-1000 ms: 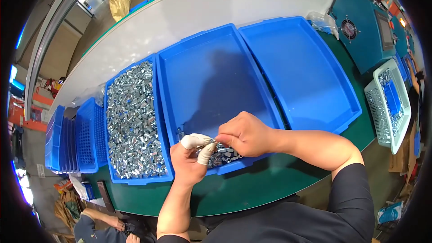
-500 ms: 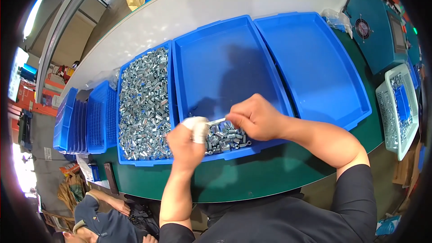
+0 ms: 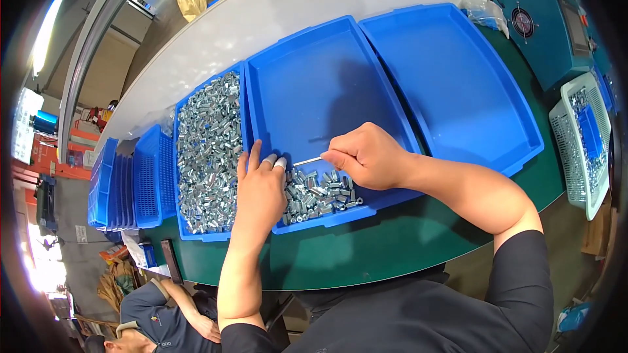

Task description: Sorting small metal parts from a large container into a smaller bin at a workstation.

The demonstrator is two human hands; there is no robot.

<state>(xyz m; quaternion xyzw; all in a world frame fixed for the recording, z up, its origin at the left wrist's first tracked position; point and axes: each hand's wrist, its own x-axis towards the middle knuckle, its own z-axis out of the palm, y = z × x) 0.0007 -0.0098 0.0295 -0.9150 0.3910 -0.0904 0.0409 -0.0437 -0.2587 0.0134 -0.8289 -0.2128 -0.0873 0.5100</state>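
My right hand (image 3: 367,157) is closed around one end of a thin metal rod (image 3: 307,161), held over the near part of the middle blue tray (image 3: 297,85). The rod's free end points left, close to my left hand (image 3: 260,186). That hand has its fingers stretched and spread above the rim between two trays, and white covers sit on some fingertips. Beneath and between the hands lies a pile of small silvery metal sleeves (image 3: 320,195) in the tray's near end. Many more such pieces (image 3: 208,150) fill the left blue tray.
A third blue tray (image 3: 458,85) lies on the right of the green table (image 3: 314,261). Blue baskets (image 3: 149,176) stand at left; a pale basket of metal parts (image 3: 579,150) and a teal machine (image 3: 540,33) are at right. Another person (image 3: 170,317) sits at lower left.
My left hand has opened from a closed grip near the rod and moved slightly left, its fingers now spread. My right hand still holds the rod. The view has shifted slightly.
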